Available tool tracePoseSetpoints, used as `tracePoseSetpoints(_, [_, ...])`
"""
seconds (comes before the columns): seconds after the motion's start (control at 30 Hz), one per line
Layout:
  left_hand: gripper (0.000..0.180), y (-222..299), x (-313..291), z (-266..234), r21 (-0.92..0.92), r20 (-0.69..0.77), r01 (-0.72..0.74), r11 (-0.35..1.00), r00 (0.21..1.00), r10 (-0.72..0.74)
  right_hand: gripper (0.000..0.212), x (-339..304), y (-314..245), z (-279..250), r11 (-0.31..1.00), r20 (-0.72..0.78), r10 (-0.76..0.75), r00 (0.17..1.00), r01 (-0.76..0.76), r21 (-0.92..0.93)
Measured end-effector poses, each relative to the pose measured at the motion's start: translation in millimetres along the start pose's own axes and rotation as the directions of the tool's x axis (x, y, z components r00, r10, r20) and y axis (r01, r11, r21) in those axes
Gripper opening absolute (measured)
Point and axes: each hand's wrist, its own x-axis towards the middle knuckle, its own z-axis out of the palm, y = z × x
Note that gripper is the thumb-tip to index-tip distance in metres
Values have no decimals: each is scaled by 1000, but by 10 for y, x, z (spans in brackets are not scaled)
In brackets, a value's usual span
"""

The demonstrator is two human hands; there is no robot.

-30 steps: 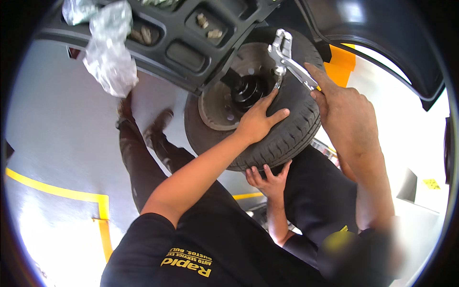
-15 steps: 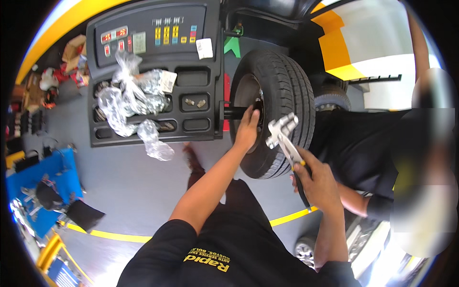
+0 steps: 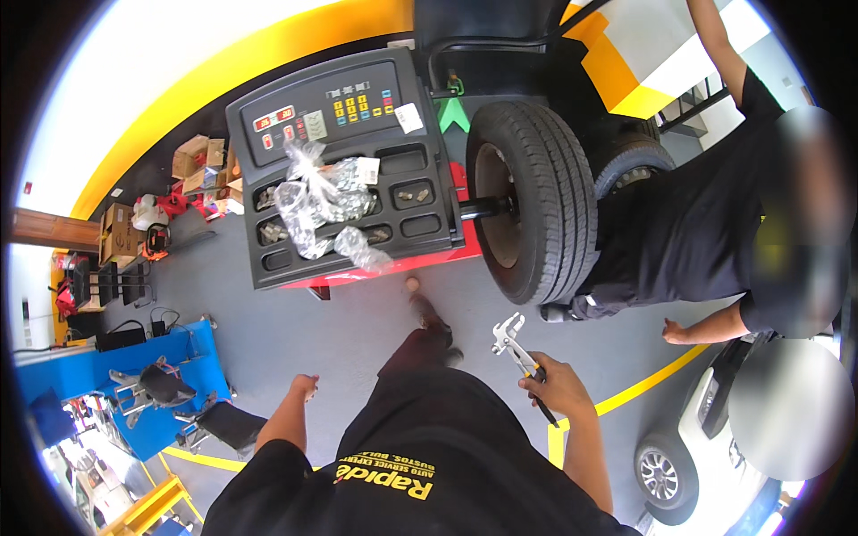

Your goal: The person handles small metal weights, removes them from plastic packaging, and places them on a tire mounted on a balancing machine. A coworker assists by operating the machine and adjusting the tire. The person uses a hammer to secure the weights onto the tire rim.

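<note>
In my right hand [image 3: 556,390] is a pair of wheel-weight pliers [image 3: 518,350], with a silver hammer-like head and dark, yellow-marked handles. The head points up and left, below the tyre and apart from it. My left hand [image 3: 306,386] hangs low on the left with its fingers curled in; nothing shows in it. A wheel with a black tyre [image 3: 550,201] is mounted on the shaft [image 3: 481,208] of a wheel balancer [image 3: 357,170]. Neither hand touches the wheel.
Clear plastic bags [image 3: 313,205] and small metal weights [image 3: 413,195] lie in the balancer's tray. A co-worker in black [image 3: 688,214] stands at the right, near another tyre [image 3: 633,165]. Black stools [image 3: 170,386] and a blue bench [image 3: 201,357] are at left; a white car [image 3: 715,438] stands lower right.
My left hand has left the wheel's hub and dropped to the lower left. My right hand has lowered the pliers away from the tyre. The balancer and wheel sit farther off in view.
</note>
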Motion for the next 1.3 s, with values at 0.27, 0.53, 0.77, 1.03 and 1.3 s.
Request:
tracePoseSetpoints(0.27, [46, 503, -680, -116, -352, -48, -472, 809, 872, 487, 40, -76, 1019, 1169, 987, 0, 139, 990, -138, -86])
tracePoseSetpoints(0.53, [42, 964, -427, -847, -183, 11, -682, 708, 719, 695, 49, -216, 1762, 2598, 822, -204, 327, 923, -171, 543])
tracePoseSetpoints(0.77, [40, 374, -109, -1938, -224, -41, -585, 779, 804, 593, 75, -46, 1789, 4359, 617, -22, 542, 840, -380, 689])
tracePoseSetpoints(1.03, [45, -743, 261, -1989, -64, 99, -284, 957, 952, 290, 47, 8, 2556, 5806, 847, -113, 529, 841, -517, 120])
tracePoseSetpoints(1.3, [52, -336, 97, -1714, -125, 224, -419, 899, 871, 437, 23, -254, 1898, 4846, 451, 42, 697, 715, -484, 750])
